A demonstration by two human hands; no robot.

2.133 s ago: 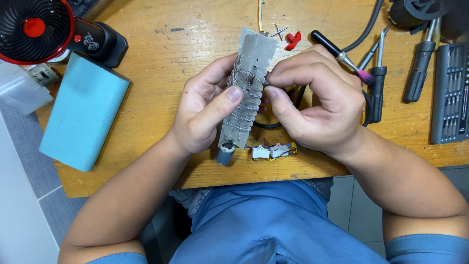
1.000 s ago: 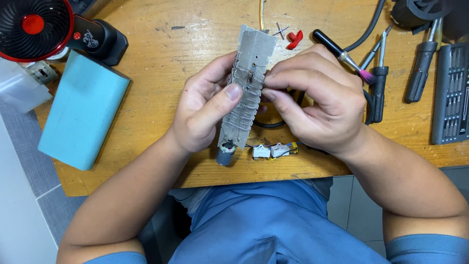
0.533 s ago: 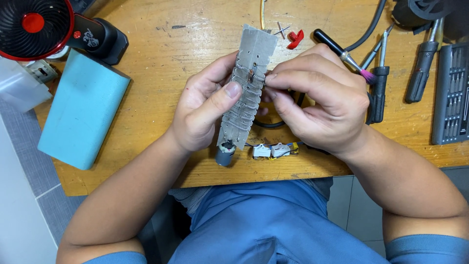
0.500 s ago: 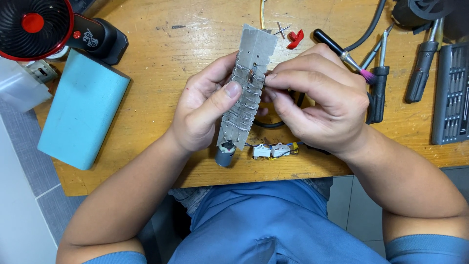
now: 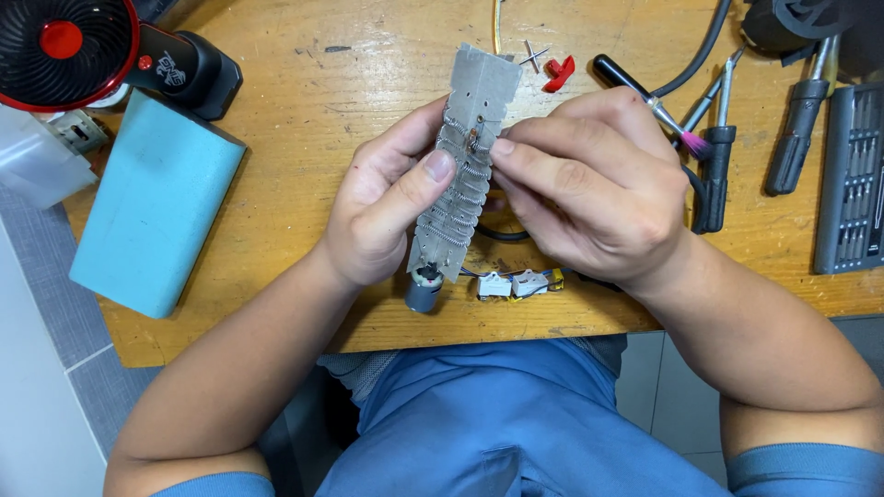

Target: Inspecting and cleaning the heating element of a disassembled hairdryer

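While left hand (image 5: 382, 216) gripped the heater core (image 5: 465, 161), right hand (image 5: 589, 189) pinched its coil; casing already off, motor (image 5: 424, 288) and switches (image 5: 516, 283) dangling, teardown unfinished.

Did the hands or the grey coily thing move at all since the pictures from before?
Hardly at all. The left hand and right hand keep the same pinch on the grey heating part, held upright over the wooden table. The small motor at its bottom, the blue box and the red fan stayed put.
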